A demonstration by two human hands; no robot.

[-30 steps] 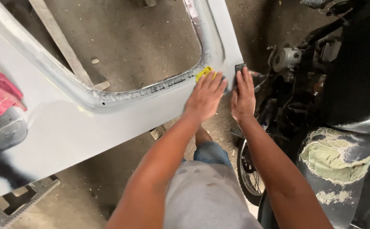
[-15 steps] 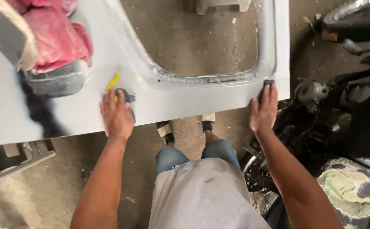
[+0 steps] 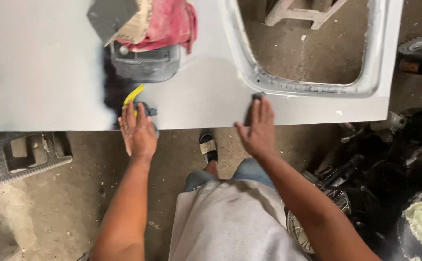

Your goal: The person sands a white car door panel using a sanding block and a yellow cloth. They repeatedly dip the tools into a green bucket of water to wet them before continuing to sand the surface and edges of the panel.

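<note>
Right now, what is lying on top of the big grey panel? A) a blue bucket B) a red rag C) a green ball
B: a crumpled red rag lies on the grey panel, above the left hand; no ball or bucket shows.

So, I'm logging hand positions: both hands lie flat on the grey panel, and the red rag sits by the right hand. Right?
Not quite. In the head view the red rag lies beyond the left hand, not the right hand. Both hands do lie flat on the grey panel.
</note>
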